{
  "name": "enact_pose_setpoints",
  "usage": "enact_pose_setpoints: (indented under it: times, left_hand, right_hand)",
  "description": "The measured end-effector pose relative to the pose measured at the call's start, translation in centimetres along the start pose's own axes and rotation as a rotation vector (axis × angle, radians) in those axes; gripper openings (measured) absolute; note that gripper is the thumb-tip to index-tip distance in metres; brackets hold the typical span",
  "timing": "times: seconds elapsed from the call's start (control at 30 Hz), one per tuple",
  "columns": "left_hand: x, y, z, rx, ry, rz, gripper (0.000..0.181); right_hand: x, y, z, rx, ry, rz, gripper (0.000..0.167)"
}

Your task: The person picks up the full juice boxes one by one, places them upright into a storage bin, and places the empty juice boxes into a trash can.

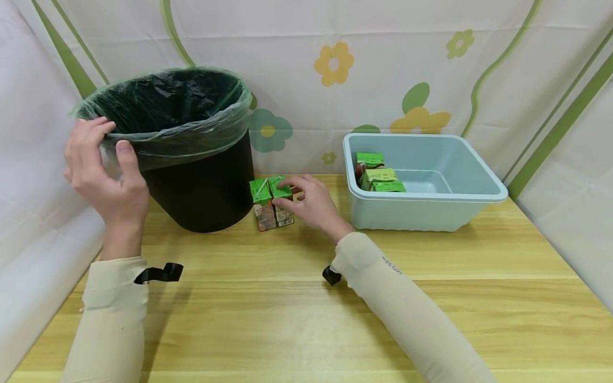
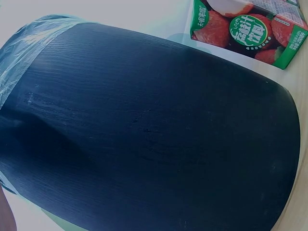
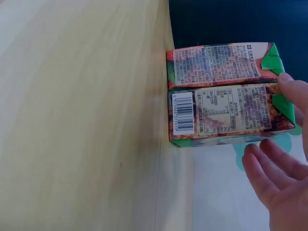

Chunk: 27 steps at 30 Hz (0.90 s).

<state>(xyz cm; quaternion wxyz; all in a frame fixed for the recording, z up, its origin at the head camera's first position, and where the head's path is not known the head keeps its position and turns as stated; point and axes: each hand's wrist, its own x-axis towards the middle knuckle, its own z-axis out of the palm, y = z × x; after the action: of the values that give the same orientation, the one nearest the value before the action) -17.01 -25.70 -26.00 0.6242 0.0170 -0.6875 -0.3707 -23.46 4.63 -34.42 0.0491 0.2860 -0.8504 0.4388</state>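
Observation:
Two juice boxes [image 1: 265,213] with green tops stand side by side against the base of a black trash bin [image 1: 206,186]. A straw lies slantwise on the left box's top. My right hand [image 1: 313,205] is at the right-hand juice box [image 3: 231,113], its index finger over the top and thumb at the front edge. In the right wrist view its other fingers are loose and apart from the box. My left hand [image 1: 107,165] holds the bin's rim, fingers over the edge and thumb outside. A translucent green bag [image 1: 191,141] lines the bin.
To the right stands a light blue basin [image 1: 407,210] with several green-topped juice boxes [image 1: 380,175] at its left end. The wooden table [image 1: 268,308] carries everything. A white cloth with printed flowers [image 1: 297,64] hangs behind, and cloth also hangs at both sides.

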Motion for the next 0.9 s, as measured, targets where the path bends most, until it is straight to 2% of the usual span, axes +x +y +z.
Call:
enact_pose_setpoints:
  times: [0.37,0.6,0.9]
  left_hand:
    - [0.09,-0.56,0.00,0.008,-0.002,-0.002,0.036]
    - [0.01,-0.29,0.02,0.013,-0.005,-0.003,0.036]
    - [-0.01,-0.17,-0.04,0.013,-0.008,-0.002,0.037]
  right_hand:
    - [0.02,-0.53,0.55,-0.061,0.078,0.009,0.034]
    - [-0.14,-0.58,0.48,-0.081,0.128,0.032,0.025]
    - [-0.29,-0.51,0.51,-0.121,0.210,0.081,0.024]
